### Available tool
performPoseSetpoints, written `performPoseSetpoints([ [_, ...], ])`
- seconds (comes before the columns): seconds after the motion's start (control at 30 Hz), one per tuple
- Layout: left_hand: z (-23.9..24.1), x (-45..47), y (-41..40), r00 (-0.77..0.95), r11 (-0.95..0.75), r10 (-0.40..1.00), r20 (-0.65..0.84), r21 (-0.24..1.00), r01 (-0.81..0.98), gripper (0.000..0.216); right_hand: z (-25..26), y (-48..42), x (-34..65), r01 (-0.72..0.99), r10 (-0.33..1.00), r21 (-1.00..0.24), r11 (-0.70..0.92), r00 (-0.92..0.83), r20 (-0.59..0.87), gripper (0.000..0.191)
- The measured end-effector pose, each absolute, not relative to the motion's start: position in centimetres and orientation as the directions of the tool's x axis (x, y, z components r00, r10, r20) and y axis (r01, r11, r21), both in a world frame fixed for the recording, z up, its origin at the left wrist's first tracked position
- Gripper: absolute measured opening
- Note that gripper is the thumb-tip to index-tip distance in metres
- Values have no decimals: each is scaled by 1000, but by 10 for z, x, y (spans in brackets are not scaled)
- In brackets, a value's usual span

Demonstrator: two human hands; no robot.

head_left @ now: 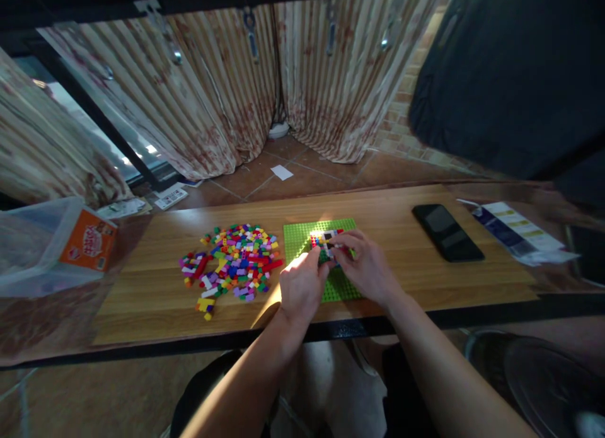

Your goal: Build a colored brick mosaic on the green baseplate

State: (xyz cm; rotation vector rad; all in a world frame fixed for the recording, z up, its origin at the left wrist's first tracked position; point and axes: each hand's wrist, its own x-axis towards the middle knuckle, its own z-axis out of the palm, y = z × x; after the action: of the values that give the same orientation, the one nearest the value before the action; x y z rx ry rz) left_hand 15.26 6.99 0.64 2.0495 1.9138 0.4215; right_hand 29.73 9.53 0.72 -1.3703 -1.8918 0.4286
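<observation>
A green studded baseplate (295, 239) lies on the wooden table, with a small build of toy bricks (326, 237) in red, white, black, yellow and blue on it. My left hand (304, 280) is closed at the near left side of this build, its thumb and fingers against the bricks. From the right, my right hand (366, 265) reaches over the build with bent fingers pinched at its top. Whatever small piece sits between those fingertips is too small and hidden to name. Left of the baseplate spreads a loose pile of colourful toy bricks (241, 261).
On the table's (155, 287) right part lies a black phone (447, 232). Printed papers (517, 230) are beyond it. A clear plastic bin (42, 249) with an orange label stands at the left. Striped curtains (227, 91) hang behind, and a dark round stool (543, 381) is at lower right.
</observation>
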Motion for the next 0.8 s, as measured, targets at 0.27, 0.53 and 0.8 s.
performPoseSetpoints([
  [0.27,-2,151,61,33,-8,999,-36,533,846,49,-1,98,305,695,871,-527,489,-349,347,30],
  [0.53,-4,153,51,119,-81,991,-55,455,887,58,-4,96,301,741,878,-475,475,-363,312,35],
  [0.8,2,147,49,97,-33,991,-93,531,847,61,-1,94,301,743,859,-435,509,-400,321,27],
])
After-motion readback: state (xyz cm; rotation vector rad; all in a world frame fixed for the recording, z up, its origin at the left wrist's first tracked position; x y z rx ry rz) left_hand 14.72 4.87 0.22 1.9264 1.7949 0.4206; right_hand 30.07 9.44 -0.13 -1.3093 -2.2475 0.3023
